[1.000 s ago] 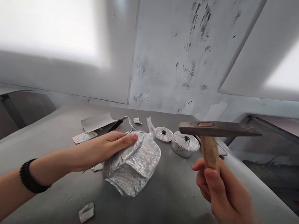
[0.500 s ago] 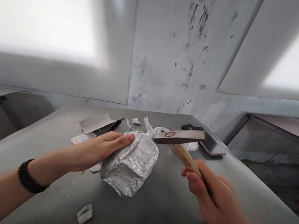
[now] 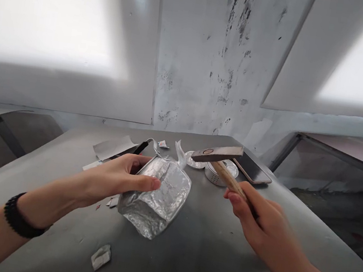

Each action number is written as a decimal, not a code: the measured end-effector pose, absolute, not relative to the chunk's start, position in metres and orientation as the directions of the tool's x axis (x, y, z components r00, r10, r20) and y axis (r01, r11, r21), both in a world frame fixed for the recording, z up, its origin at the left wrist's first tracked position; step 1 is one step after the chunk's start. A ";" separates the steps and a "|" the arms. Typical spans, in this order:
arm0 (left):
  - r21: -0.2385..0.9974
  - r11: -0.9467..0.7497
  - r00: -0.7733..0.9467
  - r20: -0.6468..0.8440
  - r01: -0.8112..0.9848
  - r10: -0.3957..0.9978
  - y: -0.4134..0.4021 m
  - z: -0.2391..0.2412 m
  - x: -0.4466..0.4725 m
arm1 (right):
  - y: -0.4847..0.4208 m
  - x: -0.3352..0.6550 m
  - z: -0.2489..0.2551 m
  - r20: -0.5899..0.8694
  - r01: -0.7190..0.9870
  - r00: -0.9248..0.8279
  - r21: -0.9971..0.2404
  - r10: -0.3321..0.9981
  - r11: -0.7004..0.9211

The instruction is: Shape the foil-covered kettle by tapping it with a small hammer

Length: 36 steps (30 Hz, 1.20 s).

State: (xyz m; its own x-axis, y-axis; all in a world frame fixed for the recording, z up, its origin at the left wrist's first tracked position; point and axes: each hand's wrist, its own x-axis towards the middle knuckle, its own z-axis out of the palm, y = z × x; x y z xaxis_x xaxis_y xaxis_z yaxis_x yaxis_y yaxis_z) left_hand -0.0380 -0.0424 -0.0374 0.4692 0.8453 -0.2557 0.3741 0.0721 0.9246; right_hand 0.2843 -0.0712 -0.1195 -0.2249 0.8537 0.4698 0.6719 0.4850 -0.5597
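My left hand (image 3: pixel 130 174) grips a crumpled silver foil-like metal box (image 3: pixel 165 188) over the table, with its thumb pressed on the dented face. The other fingers are partly hidden at the box's far edge. Torn bright strips (image 3: pixel 181 155) stick up from its top. In my right hand (image 3: pixel 256 215) is a hammer (image 3: pixel 228 177), its fingers wrapped around the wooden handle. The steel head is raised to the right of the box's top, apart from it. Behind the hammer stands a round metal tin (image 3: pixel 216 177) with small holes in its side, partly covered by the hammer.
A shiny round metal disc (image 3: pixel 194 160) lies beside the tin. A phone (image 3: pixel 253 167) rests at the table's right edge. Grey sheet (image 3: pixel 113 146) and paper scraps lie at the left. A small crumpled piece (image 3: pixel 101 257) is near the front of the grey table (image 3: pixel 204 257).
My left thumb has slid lower on the box face. The hammer has moved slightly up and left, uncovering more of the round tin. The whole view has shifted a little.
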 end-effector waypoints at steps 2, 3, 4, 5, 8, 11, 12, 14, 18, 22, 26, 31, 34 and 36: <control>0.906 0.034 0.457 -0.245 0.421 0.855 -0.044 -0.036 -0.037 | -0.070 0.286 -0.119 0.460 0.661 -0.184 -0.595 0.868 0.456; 0.898 0.013 0.450 -0.233 0.441 0.862 -0.045 -0.035 -0.036 | -0.070 0.286 -0.118 0.457 0.661 -0.172 -0.603 0.873 0.446; 0.892 -0.010 0.448 -0.217 0.452 0.867 -0.044 -0.035 -0.036 | -0.069 0.286 -0.118 0.455 0.662 -0.164 -0.607 0.875 0.439; 0.891 -0.036 0.457 -0.197 0.452 0.868 -0.043 -0.035 -0.036 | -0.069 0.286 -0.118 0.453 0.663 -0.160 -0.609 0.877 0.436; 0.909 -0.121 0.543 -0.128 0.399 0.830 -0.037 -0.038 -0.040 | -0.069 0.285 -0.117 0.442 0.662 -0.162 -0.614 0.882 0.429; 0.892 -0.209 0.603 -0.085 0.400 0.793 -0.029 -0.043 -0.049 | -0.069 0.284 -0.117 0.427 0.659 -0.161 -0.625 0.890 0.419; 0.875 -0.235 0.608 -0.082 0.423 0.790 -0.028 -0.044 -0.052 | -0.069 0.285 -0.118 0.425 0.658 -0.158 -0.627 0.891 0.416; 0.820 -0.279 0.601 -0.095 0.499 0.794 -0.026 -0.043 -0.058 | -0.069 0.285 -0.118 0.431 0.654 -0.156 -0.629 0.889 0.420; 0.698 -0.314 0.571 -0.164 0.644 0.804 -0.028 -0.035 -0.068 | -0.069 0.284 -0.119 0.430 0.657 -0.191 -0.612 0.882 0.440; 0.665 -0.286 0.538 -0.207 0.690 0.817 -0.028 -0.031 -0.072 | -0.071 0.280 -0.120 0.424 0.674 -0.271 -0.557 0.864 0.485; 0.754 -0.303 0.603 -0.151 0.583 0.783 -0.022 -0.037 -0.068 | -0.072 0.278 -0.123 0.414 0.679 -0.311 -0.533 0.856 0.504; 0.818 -0.260 0.552 -0.082 0.513 0.830 -0.018 -0.044 -0.063 | -0.072 0.278 -0.125 0.414 0.696 -0.291 -0.527 0.862 0.488; 0.854 -0.206 0.536 -0.098 0.478 0.839 -0.017 -0.045 -0.060 | -0.072 0.278 -0.124 0.401 0.699 -0.282 -0.536 0.872 0.473; 0.878 -0.170 0.526 -0.105 0.447 0.844 -0.017 -0.047 -0.058 | -0.072 0.279 -0.124 0.395 0.699 -0.280 -0.541 0.875 0.468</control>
State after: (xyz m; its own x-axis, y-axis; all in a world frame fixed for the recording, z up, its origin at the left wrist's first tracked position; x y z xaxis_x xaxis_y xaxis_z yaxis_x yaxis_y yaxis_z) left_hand -0.0575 -0.0173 -0.0472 0.5257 0.8442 -0.1049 0.4475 -0.1696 0.8781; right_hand 0.2786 -0.0724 -0.1240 -0.2805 0.8748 0.3951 0.6986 0.4683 -0.5410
